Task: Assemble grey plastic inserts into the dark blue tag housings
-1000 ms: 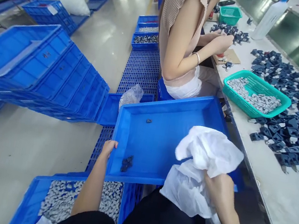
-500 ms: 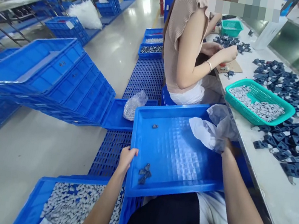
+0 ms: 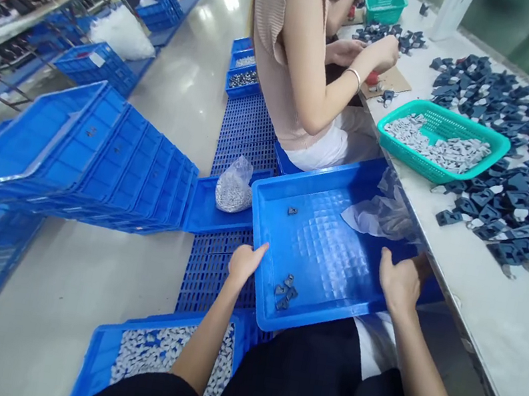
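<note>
Blue tray (image 3: 321, 248) sitting on the person's lap, beside the worktable (image 3: 493, 317)
Left hand (image 3: 244, 263) is gripping its left rim, right hand (image 3: 400, 283) is clasping its right rim; dark parts (image 3: 285, 291) and a clear bag (image 3: 381, 211) are lying inside

Tray (image 3: 319, 261), centre: bright blue, faint grid sheen on floor; few dark navy parts (image 3: 285, 292) inside.
Bag (image 3: 379, 210), in tray: clear, greyish-white.
Basket (image 3: 491, 158), upper right: teal mesh, white-grey pieces.
Table (image 3: 501, 325), right: off-white, navy parts scattered.
Crates (image 3: 89, 155), left: blue.
Trousers (image 3: 304, 387), bottom: black.
</note>
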Available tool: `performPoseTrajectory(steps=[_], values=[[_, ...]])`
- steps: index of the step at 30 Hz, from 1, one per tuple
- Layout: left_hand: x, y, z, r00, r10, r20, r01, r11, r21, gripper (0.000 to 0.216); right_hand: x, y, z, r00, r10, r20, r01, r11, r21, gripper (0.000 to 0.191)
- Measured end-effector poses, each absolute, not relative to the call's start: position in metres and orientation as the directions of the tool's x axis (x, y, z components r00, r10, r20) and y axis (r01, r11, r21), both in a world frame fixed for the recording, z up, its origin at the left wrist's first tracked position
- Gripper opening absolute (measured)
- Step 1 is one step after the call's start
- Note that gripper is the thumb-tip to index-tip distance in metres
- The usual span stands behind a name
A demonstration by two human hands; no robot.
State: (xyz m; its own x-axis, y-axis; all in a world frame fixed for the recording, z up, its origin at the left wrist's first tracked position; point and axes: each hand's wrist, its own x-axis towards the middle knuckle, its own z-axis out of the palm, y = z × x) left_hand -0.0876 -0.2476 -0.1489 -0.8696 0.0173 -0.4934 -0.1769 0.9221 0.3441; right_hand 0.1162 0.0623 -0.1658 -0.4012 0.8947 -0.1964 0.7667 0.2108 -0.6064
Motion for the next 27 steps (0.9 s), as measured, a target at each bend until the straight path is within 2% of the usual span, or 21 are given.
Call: performPoseTrajectory(steps=[3,5,8,11,15,19,23,27], values=[[-0.099,-0.228,-0.13,-0.956,0.073,-0.283,-0.033,0.935,0.354,0.053,0.133,0.034,-0.167,-0.408,0.896,-0.175,0.769,0.234,-0.595,0.076],[-0.112,-0.194,-0.131,-0.957,0.215,-0.193,0.125,0.911,0.394,0.048,0.141,0.022,-0.168,-0.457,0.872,-0.174,0.75,0.272,-0.604,0.074],[-0.135,-0.13,-0.154,-0.85,0.481,-0.215,0.355,0.824,0.442,0.049,0.149,0.014,-0.169,-0.488,0.857,-0.162,0.728,0.298,-0.618,0.066],[-0.148,-0.087,-0.185,-0.71,0.612,-0.348,0.458,0.777,0.432,0.05,0.153,0.015,-0.17,-0.486,0.862,-0.146,0.703,0.286,-0.652,0.06],[-0.131,-0.101,-0.202,-0.529,0.623,-0.576,0.5,0.777,0.382,0.041,0.158,0.024,-0.168,-0.497,0.854,-0.156,0.641,0.24,-0.729,0.056],[-0.088,-0.151,-0.194,-0.355,0.55,-0.756,0.5,0.795,0.344,0.03,0.164,0.031,-0.154,-0.542,0.818,-0.19,0.537,0.164,-0.827,0.048],[-0.062,-0.17,-0.177,-0.331,0.488,-0.808,0.472,0.827,0.306,0.03,0.183,0.016,-0.121,-0.608,0.755,-0.246,0.372,-0.002,-0.928,0.045],[-0.055,-0.145,-0.141,-0.379,0.48,-0.791,0.451,0.842,0.295,0.035,0.216,-0.006,-0.075,-0.648,0.685,-0.333,0.16,-0.304,-0.939,0.042]])
